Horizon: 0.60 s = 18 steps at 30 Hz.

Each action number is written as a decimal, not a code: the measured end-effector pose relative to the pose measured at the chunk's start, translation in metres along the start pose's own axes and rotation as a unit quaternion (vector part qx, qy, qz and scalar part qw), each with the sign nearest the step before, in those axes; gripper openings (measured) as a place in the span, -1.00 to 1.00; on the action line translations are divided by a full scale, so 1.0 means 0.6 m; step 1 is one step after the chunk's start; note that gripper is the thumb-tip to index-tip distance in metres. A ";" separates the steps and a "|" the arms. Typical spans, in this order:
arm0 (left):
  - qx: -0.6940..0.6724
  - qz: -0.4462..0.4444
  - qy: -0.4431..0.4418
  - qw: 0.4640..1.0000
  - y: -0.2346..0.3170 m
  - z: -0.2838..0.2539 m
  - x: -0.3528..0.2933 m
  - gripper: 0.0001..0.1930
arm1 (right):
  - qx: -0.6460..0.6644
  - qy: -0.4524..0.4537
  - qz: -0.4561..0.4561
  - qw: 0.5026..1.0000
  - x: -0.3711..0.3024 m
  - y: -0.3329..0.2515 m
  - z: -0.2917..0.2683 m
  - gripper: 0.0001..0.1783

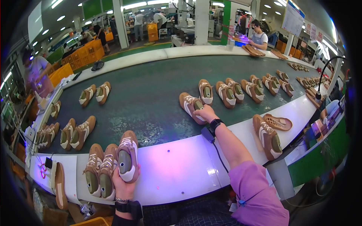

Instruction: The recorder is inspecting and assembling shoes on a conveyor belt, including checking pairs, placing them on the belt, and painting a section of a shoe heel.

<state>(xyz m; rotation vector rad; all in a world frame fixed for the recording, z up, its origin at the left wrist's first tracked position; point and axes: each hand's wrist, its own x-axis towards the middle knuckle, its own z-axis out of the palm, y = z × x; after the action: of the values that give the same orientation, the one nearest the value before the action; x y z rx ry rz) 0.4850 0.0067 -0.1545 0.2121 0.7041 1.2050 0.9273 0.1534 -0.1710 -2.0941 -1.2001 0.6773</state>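
Note:
My left hand (125, 185) is closed round the heel of a brown sneaker (128, 150) with white laces and a green shoe last inside, toe pointing away. Just left of it, a pair of matching sneakers (101, 165) stands on the white ledge. With my right arm stretched forward, my right hand (206, 112) grips the heel end of another brown sneaker (190, 104) on the dark green belt (151, 94). Touching that one on its far right side is a similar sneaker (205, 90). Fingers of both hands are partly hidden.
More sneakers (245, 90) stand along the belt at right, others (77, 132) at left. On the ledge are a single sneaker (267, 137), a loose sole (278, 122) and a black cabled device (207, 134). Another sole (60, 184) lies lower left. Co-workers (259, 35) stand beyond.

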 end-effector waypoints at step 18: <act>0.440 0.331 -0.131 0.825 -0.046 0.170 -0.066 -0.68 | 0.580 -0.264 0.065 0.768 -0.281 -0.050 -0.047 -0.53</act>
<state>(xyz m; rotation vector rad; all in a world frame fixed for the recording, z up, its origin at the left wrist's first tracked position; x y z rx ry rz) 0.5606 -0.0179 -0.0743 1.4741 0.9395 1.3713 0.8536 0.0090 -0.1094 -0.9180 -0.5433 1.6251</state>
